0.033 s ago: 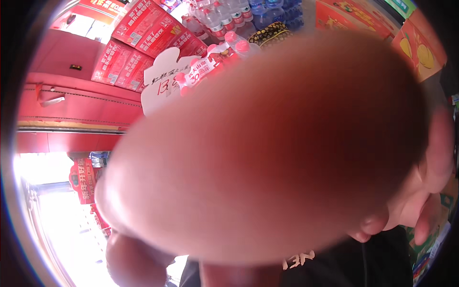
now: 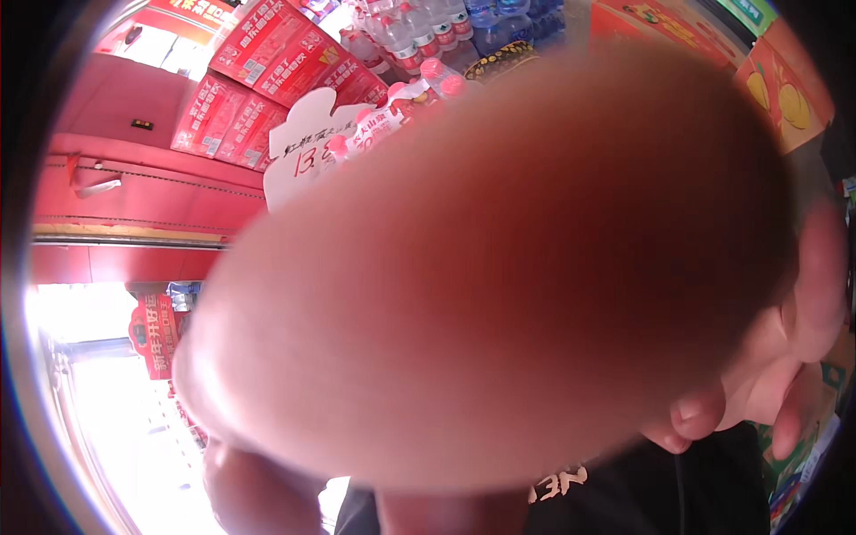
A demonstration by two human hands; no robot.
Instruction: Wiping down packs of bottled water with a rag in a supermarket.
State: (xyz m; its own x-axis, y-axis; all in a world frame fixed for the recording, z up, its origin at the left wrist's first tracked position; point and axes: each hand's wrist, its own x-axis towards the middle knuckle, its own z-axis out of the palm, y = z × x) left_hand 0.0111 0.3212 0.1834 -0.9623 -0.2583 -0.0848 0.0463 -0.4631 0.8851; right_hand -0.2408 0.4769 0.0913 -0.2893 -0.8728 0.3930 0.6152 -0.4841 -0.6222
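While a blurred hand (image 2: 499, 276) crowds mid-view, both grips unclear, bottles (image 2: 417, 31) near top edge

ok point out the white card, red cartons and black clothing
White card (image 2: 299, 147), head view: written front.
Red cartons (image 2: 267, 62), head view: upper carton's side.
Black clothing (image 2: 637, 486), head view: plain cloth beside the lettering.

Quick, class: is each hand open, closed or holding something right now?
Left hand: cannot be told; a large blurred shape blocks the view.
Right hand: cannot be told; fingers show at right, whose is unclear.
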